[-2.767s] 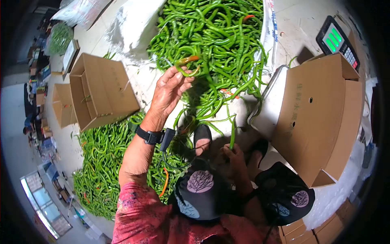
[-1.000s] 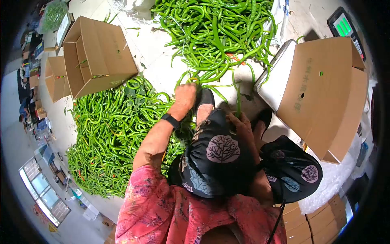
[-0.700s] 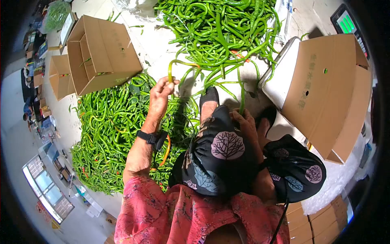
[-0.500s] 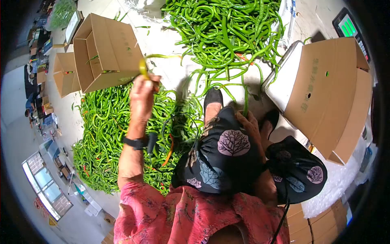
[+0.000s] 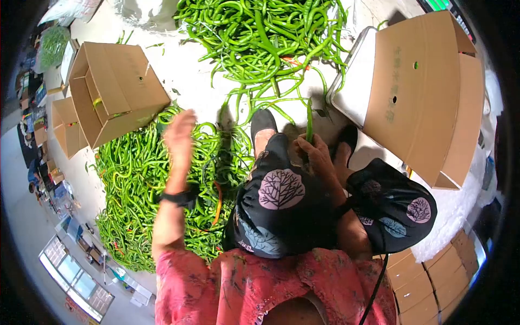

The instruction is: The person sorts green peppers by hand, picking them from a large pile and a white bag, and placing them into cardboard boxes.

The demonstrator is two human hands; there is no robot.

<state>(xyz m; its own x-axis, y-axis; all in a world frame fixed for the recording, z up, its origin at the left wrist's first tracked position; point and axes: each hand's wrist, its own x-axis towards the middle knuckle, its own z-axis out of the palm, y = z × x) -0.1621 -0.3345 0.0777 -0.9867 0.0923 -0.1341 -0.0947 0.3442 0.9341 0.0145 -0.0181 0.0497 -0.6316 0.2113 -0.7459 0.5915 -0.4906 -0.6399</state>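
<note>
My left hand (image 5: pixel 180 132), slightly smeared by motion, is empty with its fingers stretched out, above the edge of a large pile of green chili peppers (image 5: pixel 135 189). A black band circles that wrist. Between my knees, my right hand (image 5: pixel 317 154) grips a long green chili pepper (image 5: pixel 309 122) that points away from me. To the left of my left hand stands an open cardboard box (image 5: pixel 132 76), with a yellowish pepper (image 5: pixel 97 103) visible at its opening. A second heap of green chili peppers (image 5: pixel 260 43) lies ahead of my feet.
At the right, a large cardboard box (image 5: pixel 417 97) rests on a white tray-like surface (image 5: pixel 352 81). A smaller open carton (image 5: pixel 67 130) stands at the far left. Flattened or stacked cardboard (image 5: pixel 428 281) and bubble wrap (image 5: pixel 444 227) lie at lower right.
My left hand has let go of a yellowish pepper, and one now shows in the left box. My right hand still holds a green pepper. The view has shifted.
</note>
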